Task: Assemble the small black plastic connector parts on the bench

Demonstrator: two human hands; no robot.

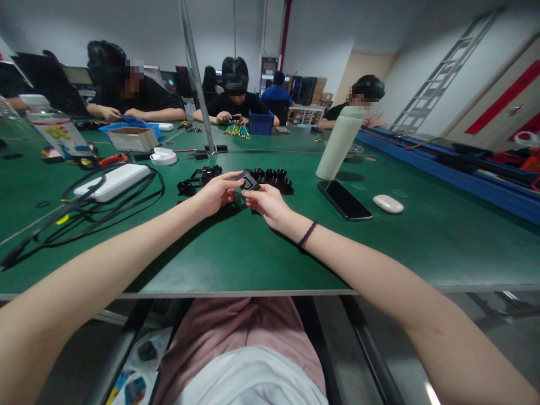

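Note:
Between my two hands, above the green table (pixel 270 253), is a small black square part (pixel 248 181) with a ring-like mark on its face. My left hand (pixel 219 193) pinches it from the left, thumb and fingers at its edge. From the right and below, my right hand (pixel 270 203) grips the same part. Just behind my right hand several black round-topped parts (pixel 272 177) stand grouped in rows. Other black parts (pixel 205 177), some with open frames, lie behind my left hand. Their exact kind is too small to make out.
On the right are a phone (pixel 345 200), a white oval case (pixel 388 204) and a pale green bottle (pixel 341 143). A white power strip (pixel 112 183) with looped black cable lies left. Behind it stand a box (pixel 133 139) and a drink bottle (pixel 61 132). Several people sit beyond.

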